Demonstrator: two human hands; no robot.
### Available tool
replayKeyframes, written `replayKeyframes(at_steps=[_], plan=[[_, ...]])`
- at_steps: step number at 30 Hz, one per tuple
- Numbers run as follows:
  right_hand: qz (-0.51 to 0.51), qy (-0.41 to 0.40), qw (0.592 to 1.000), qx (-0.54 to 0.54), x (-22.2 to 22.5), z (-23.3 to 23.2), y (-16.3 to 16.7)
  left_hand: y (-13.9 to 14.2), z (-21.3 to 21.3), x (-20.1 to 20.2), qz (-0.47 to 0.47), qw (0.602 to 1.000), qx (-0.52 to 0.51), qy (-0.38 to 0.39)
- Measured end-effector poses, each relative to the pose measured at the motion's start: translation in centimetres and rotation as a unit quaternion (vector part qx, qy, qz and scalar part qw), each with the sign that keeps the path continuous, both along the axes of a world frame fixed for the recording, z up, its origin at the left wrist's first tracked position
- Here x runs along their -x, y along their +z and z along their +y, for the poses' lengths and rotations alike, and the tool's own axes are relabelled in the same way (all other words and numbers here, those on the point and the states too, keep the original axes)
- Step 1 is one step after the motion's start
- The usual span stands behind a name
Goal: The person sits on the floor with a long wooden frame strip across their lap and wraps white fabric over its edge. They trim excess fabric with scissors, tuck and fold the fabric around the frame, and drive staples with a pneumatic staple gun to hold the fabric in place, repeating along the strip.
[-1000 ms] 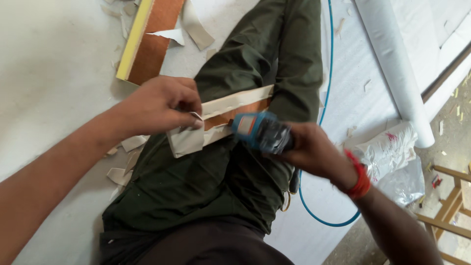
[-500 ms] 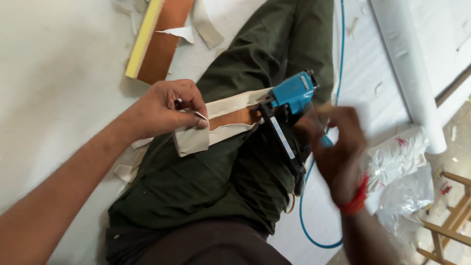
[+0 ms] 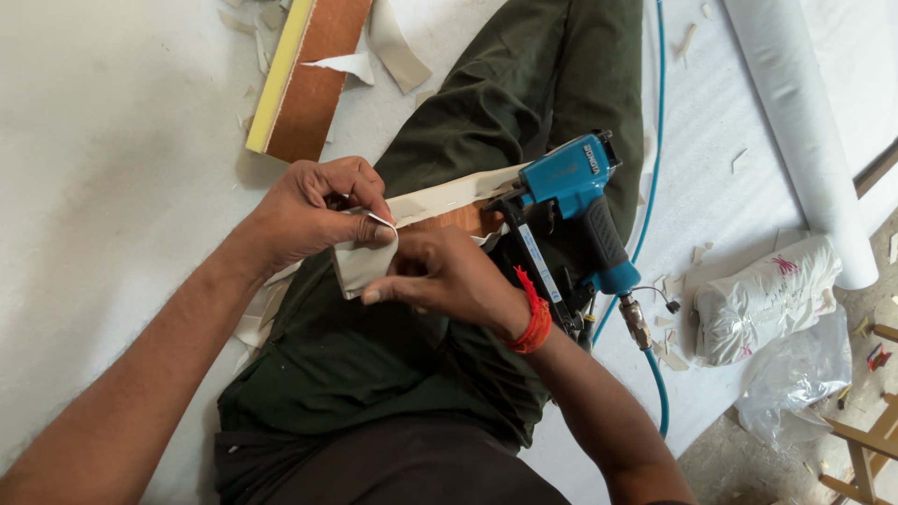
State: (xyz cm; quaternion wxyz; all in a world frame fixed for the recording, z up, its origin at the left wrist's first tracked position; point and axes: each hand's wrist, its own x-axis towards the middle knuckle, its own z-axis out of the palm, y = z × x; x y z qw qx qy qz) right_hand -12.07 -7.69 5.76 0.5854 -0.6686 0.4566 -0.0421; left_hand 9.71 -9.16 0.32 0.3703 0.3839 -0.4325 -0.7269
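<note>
Across the centre, a fabric-wrapped wooden strip (image 3: 447, 208) lies over the green-trousered leg (image 3: 468, 122). Centre-right, the blue pneumatic stapler (image 3: 572, 210) rests unheld on that leg and might slide off. Left hand (image 3: 313, 213) pinches the fabric's end; right hand (image 3: 449, 276) folds it closed, a hold that could slip loose

A white sheet (image 3: 122, 168) covers the floor, littered with pale fabric offcuts (image 3: 393, 42). A foam-edged brown board (image 3: 304, 79) lies at the top. A white roll (image 3: 795, 131) runs along the right edge, beside a stuffed white bag (image 3: 762, 299) and clear plastic (image 3: 795, 388). Bare wooden framing (image 3: 865, 440) shows in the bottom right corner. Daylight is soft and even.
</note>
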Motion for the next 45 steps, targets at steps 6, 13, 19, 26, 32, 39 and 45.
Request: replayKeyframes(at_steps=[6,13,19,26,32,39,45], plan=[[-0.196,-0.023,0.979,-0.055,0.8,0.1,-0.6,-0.2,0.0,-0.1,0.002,1.000,-0.022,0.008],[-0.163,0.008,0.982,-0.093,0.8,-0.3,-1.5,-0.2,-0.3,0.1,-0.015,1.000,-0.019,0.008],[-0.206,0.022,0.975,-0.085,1.8,-1.3,-2.5,4.1,2.7,0.6,-0.163,0.943,0.168,0.238],[-0.239,0.042,0.969,-0.049,2.0,-2.0,-2.8,2.8,10.4,3.5,-0.399,0.820,0.315,0.263],[-0.255,0.035,0.966,-0.035,2.1,-2.0,-2.9,2.4,11.0,3.5,-0.358,0.847,0.286,0.270],[-0.260,0.035,0.965,-0.018,2.2,-1.9,-3.2,3.2,10.6,3.2,-0.392,0.821,0.330,0.252],[-0.231,0.028,0.971,0.060,2.0,-1.2,-2.1,2.9,9.8,3.1,-0.420,0.760,0.431,0.246]])
